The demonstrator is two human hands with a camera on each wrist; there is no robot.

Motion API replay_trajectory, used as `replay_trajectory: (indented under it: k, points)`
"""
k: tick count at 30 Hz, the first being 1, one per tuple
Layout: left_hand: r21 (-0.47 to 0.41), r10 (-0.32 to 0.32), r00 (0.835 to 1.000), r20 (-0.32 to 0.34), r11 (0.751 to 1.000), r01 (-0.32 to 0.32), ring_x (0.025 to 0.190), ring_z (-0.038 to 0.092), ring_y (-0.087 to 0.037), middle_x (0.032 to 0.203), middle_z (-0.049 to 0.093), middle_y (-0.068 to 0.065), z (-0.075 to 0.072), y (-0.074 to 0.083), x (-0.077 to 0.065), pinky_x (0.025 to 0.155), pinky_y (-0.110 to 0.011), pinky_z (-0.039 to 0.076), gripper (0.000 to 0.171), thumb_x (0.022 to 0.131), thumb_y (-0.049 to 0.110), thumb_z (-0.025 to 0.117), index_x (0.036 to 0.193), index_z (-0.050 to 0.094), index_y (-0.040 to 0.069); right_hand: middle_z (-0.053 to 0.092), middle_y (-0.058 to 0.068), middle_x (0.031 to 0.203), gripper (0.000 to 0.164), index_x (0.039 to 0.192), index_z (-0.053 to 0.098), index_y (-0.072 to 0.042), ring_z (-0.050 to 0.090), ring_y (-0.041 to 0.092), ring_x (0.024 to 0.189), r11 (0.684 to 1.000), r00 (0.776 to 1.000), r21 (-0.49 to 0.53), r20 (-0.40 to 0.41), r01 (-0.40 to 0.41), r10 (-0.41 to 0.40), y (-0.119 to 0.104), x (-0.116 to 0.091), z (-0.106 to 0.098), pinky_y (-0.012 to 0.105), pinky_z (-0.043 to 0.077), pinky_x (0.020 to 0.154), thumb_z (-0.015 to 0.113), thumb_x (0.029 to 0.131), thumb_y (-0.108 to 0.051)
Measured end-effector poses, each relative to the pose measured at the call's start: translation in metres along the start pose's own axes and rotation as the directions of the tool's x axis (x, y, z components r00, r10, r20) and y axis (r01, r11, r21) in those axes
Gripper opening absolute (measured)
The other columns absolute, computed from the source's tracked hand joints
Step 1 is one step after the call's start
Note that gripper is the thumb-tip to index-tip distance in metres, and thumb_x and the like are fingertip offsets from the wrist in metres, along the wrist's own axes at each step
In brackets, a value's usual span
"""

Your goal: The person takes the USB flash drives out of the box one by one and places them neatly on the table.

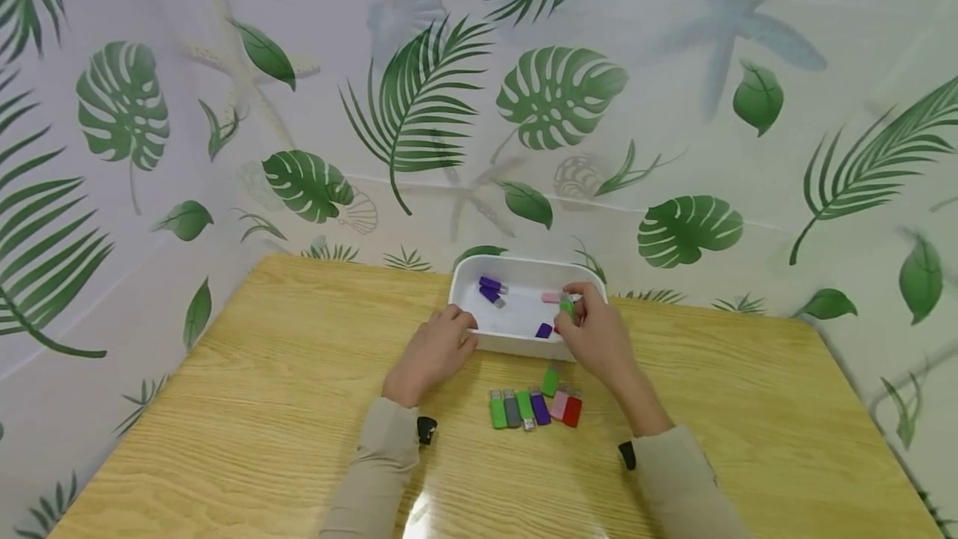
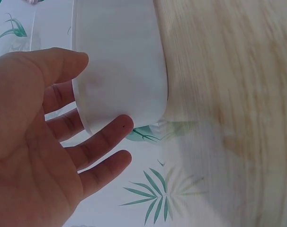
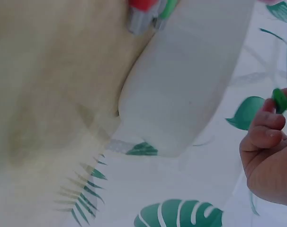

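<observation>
A white plastic bin (image 1: 516, 345) stands at the table's back edge. My left hand (image 1: 440, 348) grips its front left corner; in the left wrist view the thumb lies over the outer wall and two fingers pass behind the rim. Over the bin's right side my right hand (image 1: 599, 335) pinches a green USB flash drive (image 3: 279, 100) between thumb and fingers. Inside the bin lie purple USB drives (image 1: 491, 296), a pink drive (image 1: 550, 298) and a red one mostly hidden by the right hand.
In front of the bin, several USB drives lie in a rough row on the wooden table (image 1: 262, 406): green (image 1: 498, 411), grey (image 1: 512, 410), purple (image 1: 540, 407), pink (image 1: 559, 406) and red (image 1: 572, 412). Another green drive (image 1: 550, 382) lies closer to the bin. A leaf-patterned cloth hangs behind.
</observation>
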State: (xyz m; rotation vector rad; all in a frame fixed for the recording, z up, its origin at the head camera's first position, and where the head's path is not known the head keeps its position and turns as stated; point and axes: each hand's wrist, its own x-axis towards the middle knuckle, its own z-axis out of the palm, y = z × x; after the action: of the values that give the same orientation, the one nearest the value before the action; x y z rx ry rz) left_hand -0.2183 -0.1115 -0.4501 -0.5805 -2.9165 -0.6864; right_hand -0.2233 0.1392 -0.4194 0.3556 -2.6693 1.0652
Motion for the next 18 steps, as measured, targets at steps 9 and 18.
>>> replay_trajectory:
  k: [9, 18]
  points:
    - [-0.001, -0.018, 1.000, 0.014, 1.000, 0.018, 0.107, 0.056, -0.030, 0.118, 0.061, -0.010, -0.005, 0.001, 0.002, 0.091, -0.047, 0.049, 0.022, 0.101, 0.021, 0.054, 0.113, 0.066, 0.007, 0.054, -0.007, 0.072, 0.016, 0.105, 0.070, -0.013, 0.047, 0.009, 0.062, 0.999, 0.909, -0.043, 0.417, 0.026, -0.005, -0.005, -0.064, -0.026, 0.023, 0.039, 0.053, 0.063, 0.092, -0.011]
    - [-0.014, -0.017, 1.000, 0.024, 1.000, 0.017, 0.108, 0.055, -0.030, 0.118, 0.060, -0.010, -0.001, 0.004, 0.001, 0.092, -0.046, 0.048, 0.022, 0.101, 0.021, 0.054, 0.114, 0.065, 0.007, 0.054, -0.012, 0.068, 0.004, 0.086, 0.071, -0.022, 0.047, 0.003, 0.062, 0.998, 0.581, 0.026, 0.812, 0.057, -0.054, -0.014, -0.086, -0.027, 0.020, 0.040, 0.059, 0.074, 0.088, -0.022]
